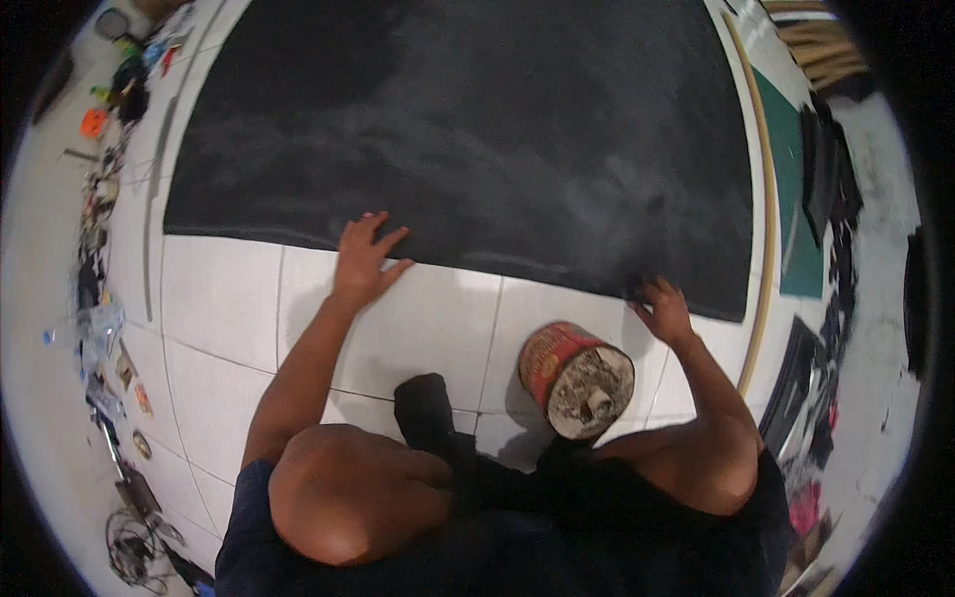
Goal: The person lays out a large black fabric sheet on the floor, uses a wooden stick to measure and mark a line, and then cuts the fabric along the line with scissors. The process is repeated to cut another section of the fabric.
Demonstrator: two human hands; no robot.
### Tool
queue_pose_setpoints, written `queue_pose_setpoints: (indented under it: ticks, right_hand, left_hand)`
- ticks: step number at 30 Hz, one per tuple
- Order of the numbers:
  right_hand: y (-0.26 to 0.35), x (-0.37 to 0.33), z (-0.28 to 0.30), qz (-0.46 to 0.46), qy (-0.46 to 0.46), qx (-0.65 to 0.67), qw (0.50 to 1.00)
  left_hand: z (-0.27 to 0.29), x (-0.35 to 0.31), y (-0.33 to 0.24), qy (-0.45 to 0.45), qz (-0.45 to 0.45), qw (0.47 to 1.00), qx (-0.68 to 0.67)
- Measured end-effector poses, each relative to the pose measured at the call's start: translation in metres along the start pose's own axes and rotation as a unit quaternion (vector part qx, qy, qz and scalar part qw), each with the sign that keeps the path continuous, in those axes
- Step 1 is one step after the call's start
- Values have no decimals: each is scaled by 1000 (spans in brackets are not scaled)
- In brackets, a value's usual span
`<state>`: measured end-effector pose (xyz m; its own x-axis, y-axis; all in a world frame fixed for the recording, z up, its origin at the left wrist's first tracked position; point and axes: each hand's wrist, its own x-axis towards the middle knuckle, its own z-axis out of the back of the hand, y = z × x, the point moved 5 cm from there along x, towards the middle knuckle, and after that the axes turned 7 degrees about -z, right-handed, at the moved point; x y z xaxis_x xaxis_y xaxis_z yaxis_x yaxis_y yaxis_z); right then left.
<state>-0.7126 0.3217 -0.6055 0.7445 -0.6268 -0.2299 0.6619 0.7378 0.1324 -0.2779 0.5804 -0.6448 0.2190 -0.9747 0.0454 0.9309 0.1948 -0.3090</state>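
Sheet, black (pixel 468 129): large dark mat or board lying flat on the floor, filling the upper middle of the view, faint pale smears across its surface; its near edge runs left to right just ahead of the person.

Floor, white tile (pixel 229 298): grey grout lines, bare between the sheet's near edge and the person's knees.

Mat, green (pixel 796 199): partly visible beyond the sheet's right edge, with dark offcuts lying on and beside it.

Strip, thin and pale (pixel 764 229): long curved length running alongside the sheet's right edge, between the sheet and the green mat.

Can, cylindrical (pixel 577 378): red and cream wall, top crusted with grey residue, tipped on its side on the tile, between the two arms, near the right hand but apart from it.

Clutter, small tools and cables (pixel 104 199): strung along the floor at the far left, too small to tell apart.

Left hand (pixel 363 261): fingers spread, palm down, fingertips resting on the sheet's near edge, heel on the tile.

Right hand (pixel 665 310): fingers loosely spread and bent, tips touching the sheet's near edge by its right corner; whether they pinch the edge cannot be told.
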Motion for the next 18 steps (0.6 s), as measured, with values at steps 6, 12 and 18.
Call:
queue_pose_setpoints:
  ticks: [6, 12, 18]
  right_hand:
    - [106, -31, 77, 93, 40, 197, 975]
    - [165, -66, 76, 329, 48, 157, 930]
    - [145, -92, 61, 285, 90, 76, 951]
  left_hand:
    - [4, 6, -7, -6, 13, 1000, -24]
    - [9, 4, 0, 26, 44, 998, -32]
    - [15, 31, -24, 34, -3, 998, -57]
